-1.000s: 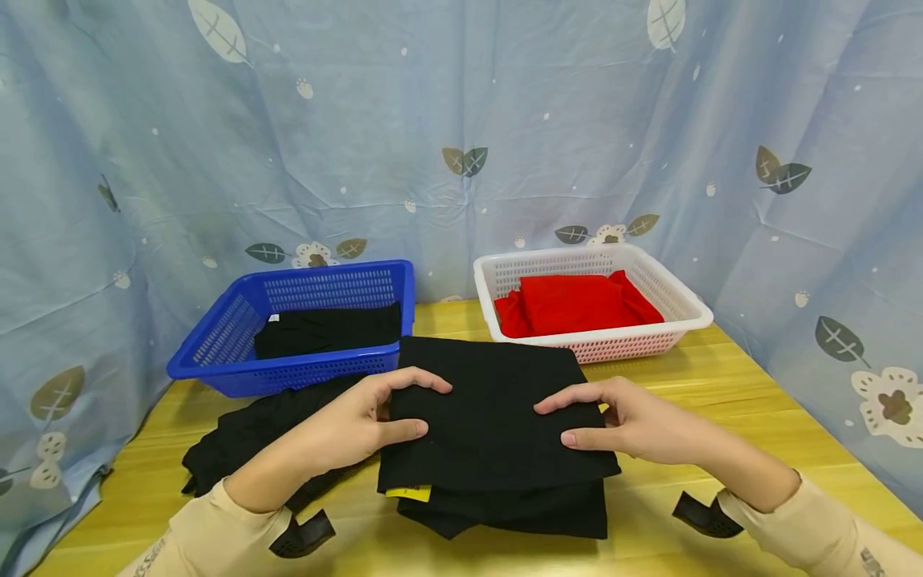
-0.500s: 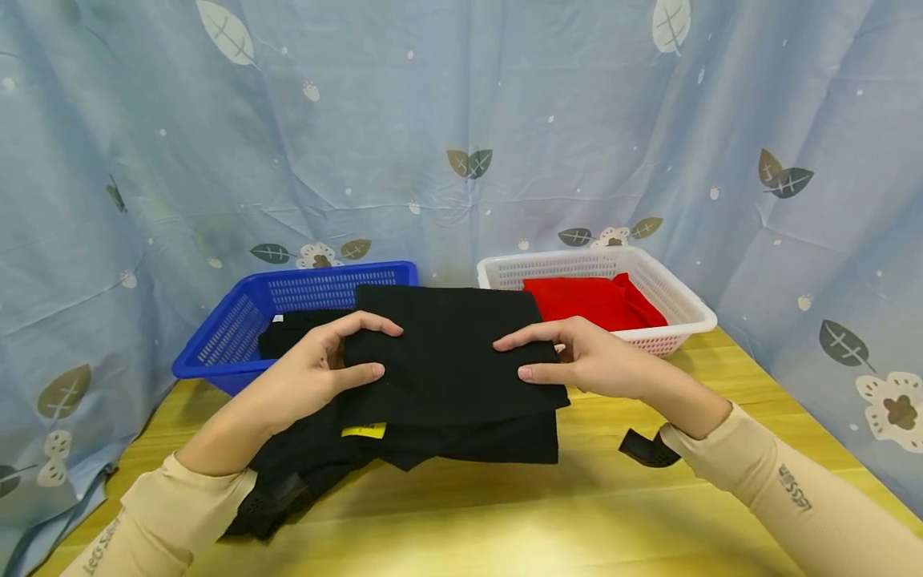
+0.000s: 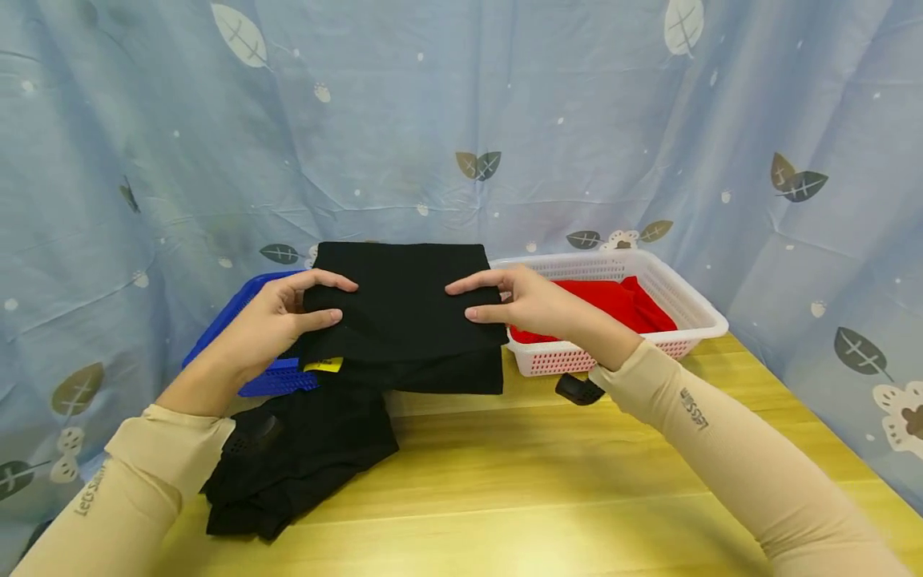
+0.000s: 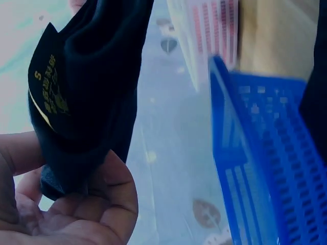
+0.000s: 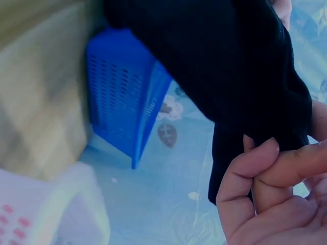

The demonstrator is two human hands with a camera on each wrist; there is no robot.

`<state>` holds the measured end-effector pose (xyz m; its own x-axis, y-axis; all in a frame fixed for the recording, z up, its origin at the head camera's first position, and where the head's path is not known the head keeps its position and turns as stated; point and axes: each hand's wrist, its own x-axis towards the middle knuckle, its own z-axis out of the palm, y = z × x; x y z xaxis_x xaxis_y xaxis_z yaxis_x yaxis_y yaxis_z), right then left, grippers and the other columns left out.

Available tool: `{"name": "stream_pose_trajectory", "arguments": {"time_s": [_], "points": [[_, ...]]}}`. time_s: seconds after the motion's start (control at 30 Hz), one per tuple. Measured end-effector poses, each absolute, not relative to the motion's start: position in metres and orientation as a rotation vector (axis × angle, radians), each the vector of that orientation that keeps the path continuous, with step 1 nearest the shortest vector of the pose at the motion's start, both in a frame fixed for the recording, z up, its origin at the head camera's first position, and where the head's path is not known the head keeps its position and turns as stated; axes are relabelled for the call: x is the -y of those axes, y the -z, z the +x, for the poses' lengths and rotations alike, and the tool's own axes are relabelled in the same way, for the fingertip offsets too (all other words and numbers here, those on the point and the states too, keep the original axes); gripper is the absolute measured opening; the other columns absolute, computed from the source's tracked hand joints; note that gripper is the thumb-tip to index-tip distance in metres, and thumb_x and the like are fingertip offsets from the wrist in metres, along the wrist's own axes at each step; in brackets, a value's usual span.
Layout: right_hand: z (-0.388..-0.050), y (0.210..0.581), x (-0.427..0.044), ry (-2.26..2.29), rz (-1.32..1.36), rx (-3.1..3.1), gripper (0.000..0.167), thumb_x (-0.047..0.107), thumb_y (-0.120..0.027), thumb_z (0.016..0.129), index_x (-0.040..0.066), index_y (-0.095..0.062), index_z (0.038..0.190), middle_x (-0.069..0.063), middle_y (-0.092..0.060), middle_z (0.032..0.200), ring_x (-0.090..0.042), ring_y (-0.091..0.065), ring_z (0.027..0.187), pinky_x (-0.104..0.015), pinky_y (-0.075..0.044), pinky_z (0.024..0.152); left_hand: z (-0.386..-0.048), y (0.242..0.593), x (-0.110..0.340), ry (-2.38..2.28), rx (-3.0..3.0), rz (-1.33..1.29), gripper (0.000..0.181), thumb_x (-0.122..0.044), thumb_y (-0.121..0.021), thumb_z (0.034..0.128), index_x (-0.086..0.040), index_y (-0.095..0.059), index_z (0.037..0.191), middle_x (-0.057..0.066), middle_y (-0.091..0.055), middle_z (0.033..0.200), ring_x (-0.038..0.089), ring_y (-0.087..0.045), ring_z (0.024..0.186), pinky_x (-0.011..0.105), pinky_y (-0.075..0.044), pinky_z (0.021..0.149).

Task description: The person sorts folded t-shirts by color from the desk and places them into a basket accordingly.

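A person's two hands hold a folded black garment [image 3: 404,312] in the air, clear of the desk [image 3: 577,481] and in front of a blue plastic basket [image 3: 234,316] at the desk's far left corner; whether any of it overhangs that basket is hard to tell. The folding of this piece looks finished, but it has not yet been set down. A second black garment [image 3: 317,469], loosely bunched near the desk's left edge, appears not yet folded. Red cloth [image 3: 638,308], fairly flat with a rumpled right end, already lies in a white plastic basket [image 3: 699,331] by the far edge, right of centre. The blue basket's inside is mostly hidden in the head view, so its contents cannot be judged. The left hand [image 3: 284,316] pinches the folded garment's left side and the right hand [image 3: 515,300] its right side, each with thumb and forefinger on the top face; the wrist views show other fingers curled beneath. The folded garment is a neat, nearly rectangular packet, its top face smooth and plain, with a lower layer showing below its near edge. A small yellow label [image 3: 324,365] shows at its near left corner, and the left wrist view catches yellowish lettering [image 4: 51,92], including an S. It seems soft but stable, likely to sag if gripped at one side only.
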<state>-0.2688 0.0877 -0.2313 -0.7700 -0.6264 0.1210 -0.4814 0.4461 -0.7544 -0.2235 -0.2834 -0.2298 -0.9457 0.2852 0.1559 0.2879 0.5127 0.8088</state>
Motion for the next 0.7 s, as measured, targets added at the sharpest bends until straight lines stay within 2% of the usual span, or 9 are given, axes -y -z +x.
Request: {"name": "stream_pose_trajectory", "arguments": {"time_s": [0.07,0.13,0.2,0.3,0.43,0.47,0.53,0.57,0.7], "points": [[-0.279,0.231,-0.079,1.247,-0.98,-2.525,0.042,0.028,-0.073,0.104,0.034,-0.067,0.146,0.007,-0.069,0.14,-0.027,-0.057,0.096,-0.035,-0.045,0.06,-0.23,0.228,0.29,1.431,2.735,-0.488,0.038,-0.024,-0.067,0.1084,-0.022,-0.064,0.146,-0.002,-0.047,0.152,0.023,-0.037,0.094,0.03,-0.042,0.08],[-0.289,0.231,-0.069,1.279,-0.978,-2.518,0.041,0.027,-0.072,0.105,0.033,-0.067,0.146,0.003,-0.064,0.153,-0.026,-0.056,0.113,-0.037,-0.048,0.063,-0.236,0.227,0.297,1.436,2.742,-0.464,0.04,-0.025,-0.066,0.1089,-0.022,-0.064,0.148,0.001,-0.042,0.162,0.014,-0.042,0.104,0.024,-0.044,0.086],[-0.298,0.231,-0.058,1.321,-0.972,-2.49,0.04,0.027,-0.071,0.106,0.033,-0.068,0.145,0.001,-0.061,0.156,-0.027,-0.059,0.091,-0.036,-0.05,0.063,-0.242,0.226,0.304,1.46,2.741,-0.44,0.041,-0.023,-0.064,0.1099,-0.022,-0.062,0.151,0.007,-0.039,0.167,0.004,-0.051,0.114,0.018,-0.049,0.09],[-0.308,0.229,-0.039,1.392,-0.96,-2.439,0.039,0.025,-0.071,0.105,0.032,-0.069,0.144,0.001,-0.056,0.159,-0.024,-0.034,0.058,-0.032,-0.036,0.055,-0.251,0.224,0.316,1.47,2.737,-0.386,0.043,-0.02,-0.061,0.1112,-0.023,-0.061,0.154,0.01,-0.038,0.17,-0.005,-0.059,0.122,0.016,-0.055,0.095],[-0.32,0.226,-0.014,1.41,-0.979,-2.463,0.039,0.023,-0.071,0.105,0.03,-0.07,0.143,0.004,-0.054,0.161,-0.007,-0.048,0.077,-0.029,-0.047,0.083,-0.263,0.222,0.33,1.435,2.761,-0.275,0.044,-0.02,-0.058,0.1125,-0.028,-0.059,0.156,0.01,-0.039,0.17,0.01,-0.061,0.135,0.014,-0.055,0.092],[-0.322,0.226,-0.008,1.418,-0.979,-2.472,0.038,0.022,-0.072,0.105,0.029,-0.07,0.143,0.005,-0.057,0.157,-0.007,-0.047,0.078,-0.029,-0.046,0.085,-0.266,0.221,0.333,1.424,2.775,-0.248,0.044,-0.021,-0.057,0.1128,-0.029,-0.058,0.156,0.011,-0.038,0.171,0.017,-0.058,0.141,0.013,-0.054,0.091],[-0.327,0.226,0.002,1.423,-0.982,-2.481,0.039,0.021,-0.071,0.106,0.027,-0.07,0.144,-0.001,-0.07,0.124,-0.006,-0.048,0.078,-0.027,-0.046,0.083,-0.272,0.221,0.338,1.427,2.793,-0.191,0.045,-0.021,-0.056,0.1132,-0.032,-0.057,0.157,0.011,-0.033,0.175,0.029,-0.048,0.152,0.011,-0.053,0.09],[-0.33,0.227,0.007,1.43,-0.98,-2.483,0.038,0.02,-0.071,0.105,0.026,-0.07,0.143,0.004,-0.069,0.115,-0.01,-0.042,0.067,-0.028,-0.043,0.075,-0.275,0.22,0.34,1.42,2.8,-0.173,0.046,-0.021,-0.055,0.1134,-0.033,-0.056,0.158,0.012,-0.03,0.176,0.033,-0.042,0.156,0.009,-0.051,0.089],[-0.34,0.227,0.026,1.443,-0.973,-2.47,0.039,0.016,-0.069,0.106,0.022,-0.069,0.144,0.006,-0.035,0.064,-0.013,-0.026,0.047,-0.027,-0.033,0.055,-0.282,0.218,0.35,1.421,2.794,-0.107,0.047,-0.019,-0.054,0.1138,-0.033,-0.054,0.159,0.012,-0.022,0.179,0.039,-0.036,0.159,0.008,-0.051,0.086]]}}
